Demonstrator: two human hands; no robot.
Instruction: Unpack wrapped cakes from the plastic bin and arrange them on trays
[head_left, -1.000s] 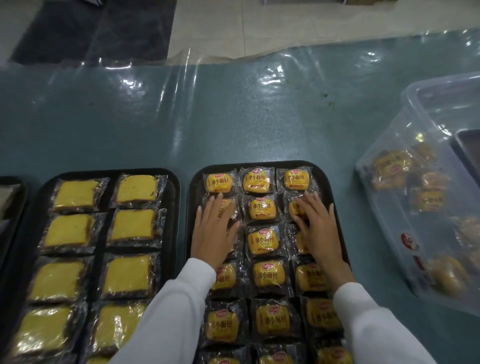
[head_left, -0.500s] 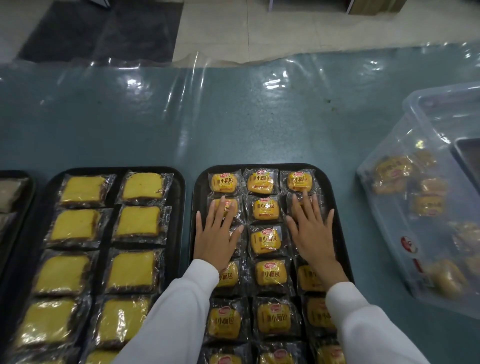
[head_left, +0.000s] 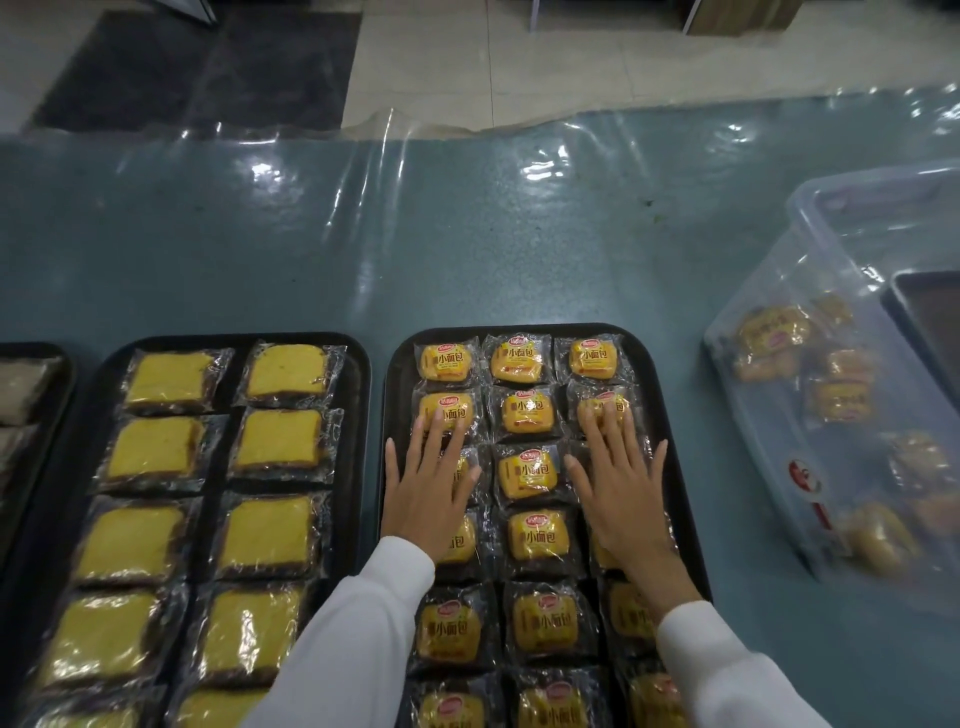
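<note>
A black tray in front of me holds three columns of small wrapped yellow cakes. My left hand lies flat with spread fingers on the left column of cakes. My right hand lies flat on the right column, fingertips on a cake in the second row. Both hands press down and hold nothing. At the right stands the clear plastic bin, tilted, with several wrapped cakes showing through its wall.
A second black tray to the left carries two columns of larger wrapped yellow cake slices. A third tray shows at the far left edge. The table is teal under a clear plastic sheet. Floor lies beyond the far edge.
My right hand has turned from an angled reach to lying flat on the right column. My left hand stays pressed on the left column. The view has shifted slightly.
</note>
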